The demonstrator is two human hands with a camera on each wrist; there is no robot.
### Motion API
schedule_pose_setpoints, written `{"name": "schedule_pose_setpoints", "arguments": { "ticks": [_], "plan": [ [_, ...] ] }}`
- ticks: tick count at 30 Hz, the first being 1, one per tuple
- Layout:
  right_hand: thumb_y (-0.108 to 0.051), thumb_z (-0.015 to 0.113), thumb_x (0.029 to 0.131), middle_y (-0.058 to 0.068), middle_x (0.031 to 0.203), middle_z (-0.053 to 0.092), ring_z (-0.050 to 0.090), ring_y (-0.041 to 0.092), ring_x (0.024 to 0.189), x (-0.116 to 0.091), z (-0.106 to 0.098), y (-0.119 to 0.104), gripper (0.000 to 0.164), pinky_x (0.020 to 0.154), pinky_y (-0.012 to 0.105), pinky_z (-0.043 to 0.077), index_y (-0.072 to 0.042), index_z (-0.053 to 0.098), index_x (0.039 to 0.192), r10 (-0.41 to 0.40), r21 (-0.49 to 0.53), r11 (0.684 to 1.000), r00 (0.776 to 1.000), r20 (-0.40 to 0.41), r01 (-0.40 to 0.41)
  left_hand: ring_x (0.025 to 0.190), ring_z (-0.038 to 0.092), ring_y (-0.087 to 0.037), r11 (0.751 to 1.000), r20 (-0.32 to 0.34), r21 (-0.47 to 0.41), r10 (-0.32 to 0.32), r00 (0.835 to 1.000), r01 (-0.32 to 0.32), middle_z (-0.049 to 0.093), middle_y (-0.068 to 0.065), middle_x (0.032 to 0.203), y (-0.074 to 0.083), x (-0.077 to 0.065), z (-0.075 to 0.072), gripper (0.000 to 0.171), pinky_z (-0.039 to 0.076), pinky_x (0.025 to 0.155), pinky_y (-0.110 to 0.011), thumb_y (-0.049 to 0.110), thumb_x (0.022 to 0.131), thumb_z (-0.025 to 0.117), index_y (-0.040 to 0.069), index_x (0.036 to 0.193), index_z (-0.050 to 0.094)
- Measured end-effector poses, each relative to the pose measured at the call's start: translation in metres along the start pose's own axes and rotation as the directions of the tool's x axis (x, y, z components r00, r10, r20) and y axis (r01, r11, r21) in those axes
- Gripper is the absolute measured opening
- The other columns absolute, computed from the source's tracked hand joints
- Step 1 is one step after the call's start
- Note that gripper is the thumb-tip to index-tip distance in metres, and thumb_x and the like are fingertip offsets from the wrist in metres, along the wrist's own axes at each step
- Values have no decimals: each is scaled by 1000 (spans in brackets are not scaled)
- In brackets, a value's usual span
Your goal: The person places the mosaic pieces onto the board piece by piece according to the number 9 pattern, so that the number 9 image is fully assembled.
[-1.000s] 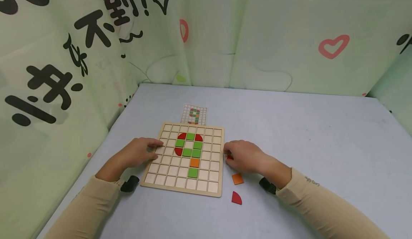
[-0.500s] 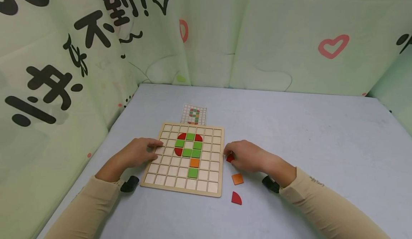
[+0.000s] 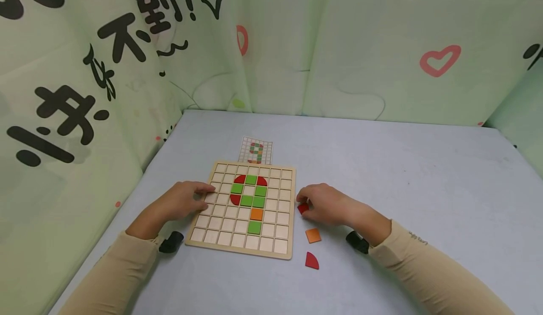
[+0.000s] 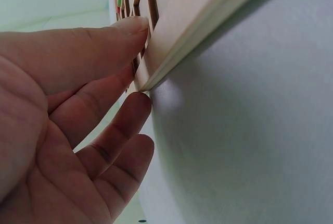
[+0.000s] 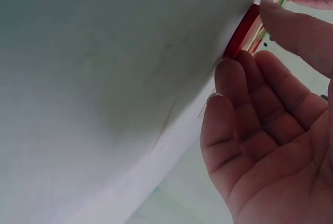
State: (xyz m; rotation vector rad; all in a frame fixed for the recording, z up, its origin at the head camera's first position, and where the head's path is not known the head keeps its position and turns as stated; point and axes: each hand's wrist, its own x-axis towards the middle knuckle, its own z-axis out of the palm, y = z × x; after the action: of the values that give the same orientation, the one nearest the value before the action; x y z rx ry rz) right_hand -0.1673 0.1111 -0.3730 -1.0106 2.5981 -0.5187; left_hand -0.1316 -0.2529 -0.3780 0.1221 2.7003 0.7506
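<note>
A wooden grid board (image 3: 229, 226) lies on the table with green, orange and red tiles set in several of its squares. My left hand (image 3: 181, 201) pinches the board's left edge; in the left wrist view the thumb (image 4: 122, 31) lies over the rim, and some fingers curl below it. Beside the board's right edge, my right hand (image 3: 326, 205) pinches a small red tile (image 3: 303, 208). In the right wrist view this red tile (image 5: 242, 31) stands tilted between thumb and fingers, its full outline partly hidden.
Near the board's lower right lie an orange square tile (image 3: 313, 236) and a red quarter-circle tile (image 3: 312, 261). Behind the board, a printed pattern card (image 3: 267, 152) is partly covered by it. A pale green curtain (image 3: 360, 46) hangs behind the table (image 3: 403, 178).
My right hand has shifted slightly to the right, and more of the red tile shows at its fingertips. The left hand and board have stayed in place.
</note>
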Motion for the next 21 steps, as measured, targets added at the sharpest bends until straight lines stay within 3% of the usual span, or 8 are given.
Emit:
{"name": "schedule_pose_setpoints", "arguments": {
  "ticks": [16, 21],
  "plan": [
    [-9, 74, 88, -4, 93, 63, 54, 15, 84, 3, -1, -4, 19, 80, 34, 50, -8, 71, 107, 7, -59, 998, 1000, 17, -6, 135, 43, -38, 1000, 1, 8, 0, 1000, 0, 55, -18, 141, 0, 1, 0, 49, 44, 94, -47, 14, 92, 73, 6, 139, 60],
    [-11, 73, 89, -6, 88, 59, 53, 14, 81, 4, 0, -5, 16, 75, 31, 48, -9, 70, 104, 11, -83, 997, 1000, 21, -10, 132, 45, -36, 1000, 2, 14, -14, 1000, 14, 51, -20, 145, 0, 1, 1, 49, 45, 89, -44, 14, 92, 73, 7, 138, 60]
  ]
}}
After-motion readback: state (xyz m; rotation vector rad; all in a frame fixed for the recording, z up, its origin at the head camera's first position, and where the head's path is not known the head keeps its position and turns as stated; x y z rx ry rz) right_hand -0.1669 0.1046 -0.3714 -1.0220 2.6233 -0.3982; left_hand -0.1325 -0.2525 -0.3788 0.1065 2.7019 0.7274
